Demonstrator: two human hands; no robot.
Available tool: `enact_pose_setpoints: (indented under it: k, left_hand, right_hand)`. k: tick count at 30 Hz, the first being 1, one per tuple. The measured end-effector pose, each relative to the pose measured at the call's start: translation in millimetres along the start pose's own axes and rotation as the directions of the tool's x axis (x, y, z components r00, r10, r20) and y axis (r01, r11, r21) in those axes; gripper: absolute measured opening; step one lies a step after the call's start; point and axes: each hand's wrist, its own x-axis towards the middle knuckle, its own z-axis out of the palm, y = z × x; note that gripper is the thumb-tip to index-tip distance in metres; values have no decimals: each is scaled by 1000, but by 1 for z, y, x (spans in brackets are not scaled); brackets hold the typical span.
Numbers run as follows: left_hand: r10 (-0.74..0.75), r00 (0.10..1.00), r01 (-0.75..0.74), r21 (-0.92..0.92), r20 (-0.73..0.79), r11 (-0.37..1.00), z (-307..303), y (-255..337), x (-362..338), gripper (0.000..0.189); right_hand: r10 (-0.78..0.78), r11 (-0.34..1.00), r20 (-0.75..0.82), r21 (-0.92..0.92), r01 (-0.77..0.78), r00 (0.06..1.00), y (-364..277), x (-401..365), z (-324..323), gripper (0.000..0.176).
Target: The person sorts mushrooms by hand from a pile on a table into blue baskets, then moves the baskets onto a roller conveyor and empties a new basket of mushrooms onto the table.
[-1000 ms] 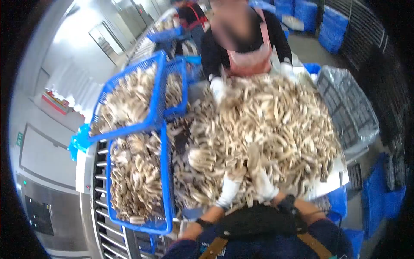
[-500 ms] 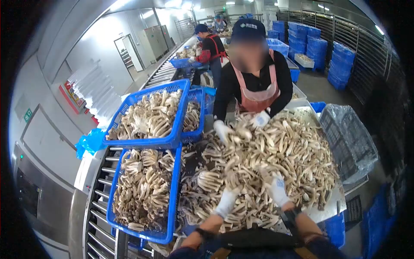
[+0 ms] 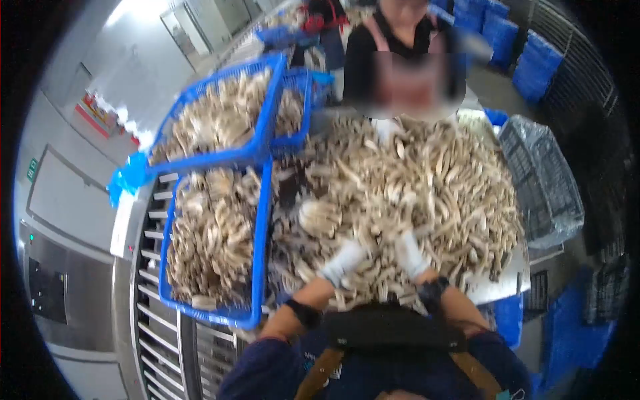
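Note:
My left hand (image 3: 345,259), in a white glove, reaches into a large heap of loose brown-and-cream mushrooms (image 3: 460,193). To its right, my right hand (image 3: 411,255), also gloved in white, is in the same heap with a small gap between the two. Mushrooms and blur hide the fingers of both hands, so what they hold does not show. A pale clump of joined mushrooms (image 3: 320,219) lies just beyond my left hand.
On the left, a blue basket of mushrooms (image 3: 261,260) stands on a roller conveyor (image 3: 159,320); another tilted blue basket (image 3: 270,110) rests above it. Across the heap, a co-worker's gloved hand (image 3: 385,130) touches mushrooms. A plastic-wrapped dark crate (image 3: 543,180) is at the right.
The view has tilted down, so everything appears higher. My hands have drawn slightly closer together and nearer to my body. The co-worker's other hand is no longer clearly visible.

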Motion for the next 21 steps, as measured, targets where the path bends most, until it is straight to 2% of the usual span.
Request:
enact_pose_setpoints:
  k: [1,2,3,4,5,6,7,8,9,10,11,12,13,14,15,16,17,18,19,20,21]
  left_hand:
    - [-186,982,106,-718,-34,688,-7,4,-9,32]
    - [-250,968,96,-914,-5,393,-11,6,-8,33]
    - [-312,950,42,-998,23,54,-15,8,-8,35]
    - [-246,969,20,-989,-16,144,-9,11,-9,38]
    - [-273,962,47,-971,-20,236,-26,24,-15,43]
    - [-293,955,62,-937,-44,343,-48,30,-13,48]
    - [-277,958,59,-887,-79,458,-29,12,1,68]
    - [-275,953,-6,-915,-128,404,-55,12,-7,81]
    - [-298,931,26,-778,-210,628,-65,-9,-12,87]
    - [-318,902,103,-573,-290,813,-74,-30,-18,93]
    - [-336,867,206,-351,-368,914,-84,-51,-24,98]
    - [-291,911,287,-58,-292,956,-69,-85,-28,97]
    - [-243,946,293,247,-213,924,-54,-119,-32,96]
    - [-289,956,256,350,45,901,-55,-127,-36,90]
    - [-284,956,246,327,73,912,-31,-146,-27,115]
    - [-213,977,207,410,-31,888,-20,-159,-20,116]
    - [-183,978,205,311,-98,928,-9,-173,-8,115]
    - [-373,927,374,-12,28,927,-58,-150,-2,110]
    - [-463,887,458,-160,13,874,-48,-169,9,109]
    - [-478,870,482,-398,116,780,-43,-187,21,111]
    - [-426,893,409,-654,144,637,-46,-185,21,109]
  right_hand:
    - [-8,995,3,95,8,1000,10,3,-6,64]
    - [-44,994,13,98,42,999,16,6,-6,61]
    - [-79,992,23,102,76,997,23,8,-5,58]
    - [-114,977,-103,168,130,988,15,13,8,53]
    - [-147,956,-227,218,198,963,6,17,22,49]
    - [-117,946,-282,261,193,952,4,26,11,49]
    - [-49,947,-312,287,143,949,2,29,-9,49]
    - [-22,959,-334,259,114,942,-3,33,-22,50]
    - [-49,983,-359,145,108,932,-10,34,-31,50]
    - [-217,973,-365,-156,170,906,-23,25,-25,54]
    - [-379,873,-360,-446,199,853,-35,16,-19,57]
    - [-535,683,-308,-705,188,787,-41,11,-24,59]
    - [-603,480,-197,-863,155,773,-37,2,-24,63]
    - [-580,316,-79,-939,134,810,-23,-11,-21,66]
    - [-480,211,25,-967,143,877,4,-25,-15,70]
    - [-344,236,107,-952,197,933,30,-29,-3,75]
    - [-100,715,164,-674,185,981,-5,-20,35,76]
    - [-8,659,191,-737,149,982,14,-8,35,82]
    - [83,593,216,-795,126,973,31,3,35,87]
    - [0,537,133,-836,113,991,50,13,37,92]
    - [40,445,111,-892,81,993,42,32,42,97]
